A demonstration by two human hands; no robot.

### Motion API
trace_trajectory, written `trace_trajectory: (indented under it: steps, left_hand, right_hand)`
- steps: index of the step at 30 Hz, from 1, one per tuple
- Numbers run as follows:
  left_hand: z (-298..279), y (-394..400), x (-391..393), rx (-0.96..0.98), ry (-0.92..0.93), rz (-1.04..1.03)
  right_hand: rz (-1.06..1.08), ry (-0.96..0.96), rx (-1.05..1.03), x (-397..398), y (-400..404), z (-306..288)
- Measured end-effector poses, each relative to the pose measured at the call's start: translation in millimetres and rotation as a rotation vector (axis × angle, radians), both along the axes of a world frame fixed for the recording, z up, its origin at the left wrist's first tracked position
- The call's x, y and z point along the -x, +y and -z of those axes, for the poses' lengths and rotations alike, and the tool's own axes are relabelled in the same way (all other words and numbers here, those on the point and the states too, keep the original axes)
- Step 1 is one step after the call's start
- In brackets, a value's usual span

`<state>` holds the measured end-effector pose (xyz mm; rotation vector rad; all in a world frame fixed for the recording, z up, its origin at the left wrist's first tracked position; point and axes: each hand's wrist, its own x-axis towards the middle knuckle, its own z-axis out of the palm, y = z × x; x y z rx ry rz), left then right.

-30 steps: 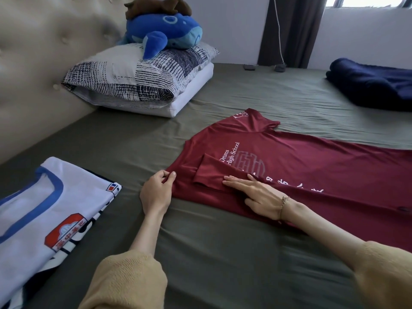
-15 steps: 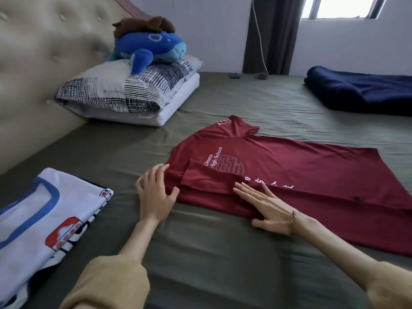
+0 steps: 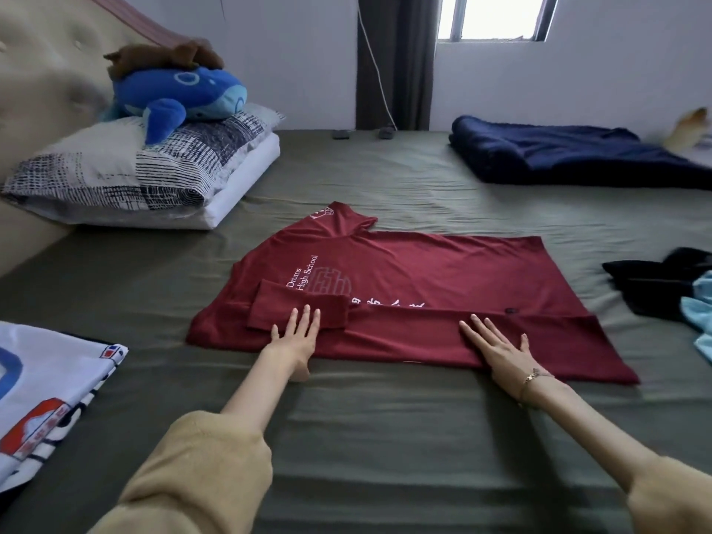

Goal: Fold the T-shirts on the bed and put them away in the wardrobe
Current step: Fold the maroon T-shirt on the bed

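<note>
A maroon T-shirt with white print lies flat on the bed's green sheet, its near side and near sleeve folded over onto the body. My left hand presses flat on the folded sleeve, fingers straight. My right hand rests flat on the folded near edge, further toward the hem, fingers spread. A folded white T-shirt with blue and red print lies at the left edge. Dark and light-blue garments lie in a heap at the right.
Two stacked pillows with a blue plush whale on top lean against the padded headboard at back left. A navy blanket lies at back right. A curtain and a window are behind the bed.
Both hands slid rightward along the folded edge: the left from the shirt's shoulder corner onto the sleeve, the right toward the hem. The view has risen and widened.
</note>
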<state>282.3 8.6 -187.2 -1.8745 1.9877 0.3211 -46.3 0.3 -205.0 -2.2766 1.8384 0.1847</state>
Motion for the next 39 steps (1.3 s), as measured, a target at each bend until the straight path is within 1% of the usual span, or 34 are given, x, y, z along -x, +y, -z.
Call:
trace_trajectory:
  steps: [3,7,9,15,20,25,30,39]
  left_hand:
    - [2.7,-3.9,8.3,0.021,-0.063,-0.030]
    - [19.9,-3.3,6.2,0.200,-0.086,-0.025]
    - [24.4,-0.4,0.6,0.241,-0.064,-0.018]
    - [13.7,6.9,0.8,0.179,-0.106,-0.021]
    - [6.1,34.2,8.9,0.120,-0.113,-0.045]
    - [7.4,76.3,21.4,0.121,-0.125,-0.075]
    - [4.8,116.3,27.0,0.104,-0.135,-0.096]
    - [7.9,171.9,30.4,0.116,-0.136,-0.125]
  right_hand:
    - [0.057,0.008,0.003,-5.3,2.2,1.6]
    - [0.184,0.057,0.017,-9.9,4.0,7.2]
    - [0.218,0.091,0.003,-11.5,7.5,4.5]
    - [0.197,0.132,-0.062,-3.4,16.0,-9.8]
    - [0.178,0.214,0.010,24.7,36.4,-11.7]
    - [0.094,0.298,0.091,46.2,70.6,-20.1]
    - [0.026,0.239,0.194,65.7,110.1,-22.7]
    - [0.018,0.233,0.231,65.2,163.5,-22.2]
